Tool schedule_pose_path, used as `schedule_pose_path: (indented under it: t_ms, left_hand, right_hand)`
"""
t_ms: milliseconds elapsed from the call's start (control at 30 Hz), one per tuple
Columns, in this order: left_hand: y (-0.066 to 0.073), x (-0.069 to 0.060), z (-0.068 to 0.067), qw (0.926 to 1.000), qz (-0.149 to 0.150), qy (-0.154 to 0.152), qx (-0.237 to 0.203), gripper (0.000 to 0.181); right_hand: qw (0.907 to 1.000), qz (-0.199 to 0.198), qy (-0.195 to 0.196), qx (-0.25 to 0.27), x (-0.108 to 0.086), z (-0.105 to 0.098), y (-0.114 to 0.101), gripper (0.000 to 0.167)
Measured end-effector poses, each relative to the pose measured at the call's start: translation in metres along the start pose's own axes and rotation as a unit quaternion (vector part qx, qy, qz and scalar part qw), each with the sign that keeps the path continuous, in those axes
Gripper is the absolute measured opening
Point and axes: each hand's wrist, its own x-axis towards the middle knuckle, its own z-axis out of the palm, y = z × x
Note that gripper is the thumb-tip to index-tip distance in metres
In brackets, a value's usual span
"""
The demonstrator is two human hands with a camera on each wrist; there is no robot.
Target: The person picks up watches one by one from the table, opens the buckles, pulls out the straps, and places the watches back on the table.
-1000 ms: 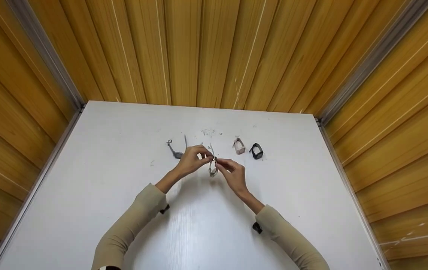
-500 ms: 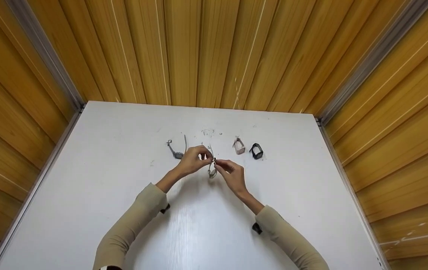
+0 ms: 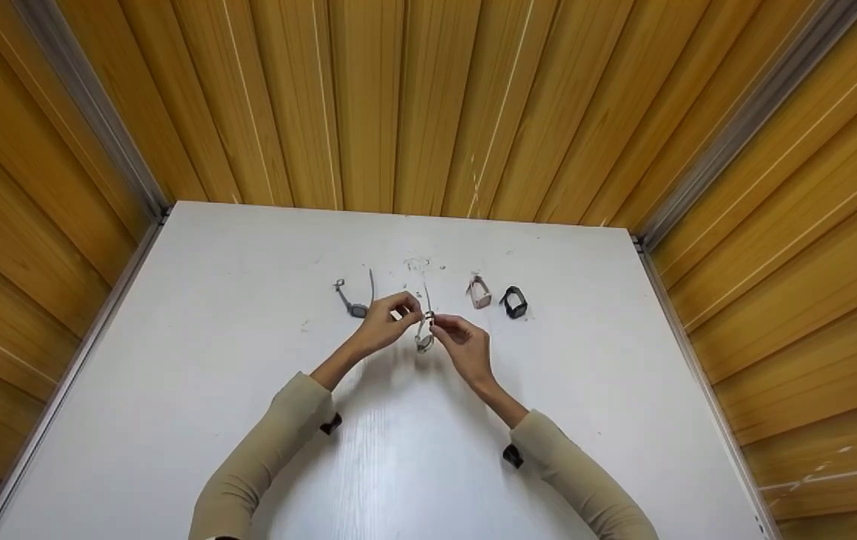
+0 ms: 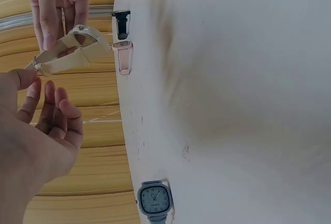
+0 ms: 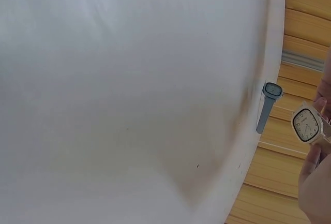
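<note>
A cream wristwatch (image 4: pixel 77 53), its strap bent into a loop, hangs between both hands above the table. My left hand (image 3: pixel 385 322) pinches the strap by its buckle end between thumb and forefinger; the other fingers are loosely bent in the left wrist view. From the other side my right hand (image 3: pixel 467 346) grips the strap with its fingertips. A long strap end sticks out away from me beyond the fingers. In the right wrist view the watch's square dial (image 5: pixel 307 124) faces the camera, and most of the right hand (image 5: pixel 316 188) is cut off by the edge.
A grey-blue watch (image 3: pixel 357 310) lies unfastened left of my left hand, on the white table (image 3: pixel 211 337). To the right stand a pink watch (image 3: pixel 479 292) and a black watch (image 3: pixel 514 302), both looped. Wood-patterned walls (image 3: pixel 428 112) surround the table's back and sides.
The left fingertips have shifted slightly left along the strap, and the buckle now shows between the hands. The hanging watch has swung a little. The other watches have not moved.
</note>
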Motion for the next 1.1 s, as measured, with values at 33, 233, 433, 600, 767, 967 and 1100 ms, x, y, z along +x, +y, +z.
schedule_pose_path:
  t_ms: [33,233,433,600,767,967,1100]
  left_hand:
    - [-0.001,-0.001,0.001,0.9999,-0.006,0.005,-0.008,0.004]
    - [-0.006,-0.006,0.009,0.9959,-0.058,0.041,-0.055,0.007]
    - [-0.001,-0.011,0.014,0.995,-0.062,0.054,-0.057,0.015]
    - [0.021,-0.019,0.01,0.9974,-0.045,0.032,-0.047,0.022]
    - [0.028,-0.022,0.013,0.9967,-0.041,0.046,-0.053,0.023]
    - [0.026,-0.024,0.018,0.9962,-0.043,0.056,-0.05,0.023]
    - [0.027,-0.024,0.018,0.9956,-0.033,0.066,-0.058,0.021]
  right_hand:
    - [1.0,0.005,0.001,0.006,0.0,0.0,-0.003,0.02]
    - [0.9991,0.026,0.006,0.033,-0.002,0.001,-0.004,0.022]
    - [0.9983,0.039,0.009,0.042,-0.001,0.002,-0.004,0.022]
    - [0.9975,0.051,0.014,0.046,0.0,0.002,-0.007,0.023]
    - [0.9965,0.061,0.011,0.057,-0.002,0.002,-0.007,0.025]
    - [0.9952,0.065,0.004,0.072,-0.004,0.004,-0.003,0.025]
    - [0.995,0.062,0.001,0.077,-0.003,0.005,-0.003,0.024]
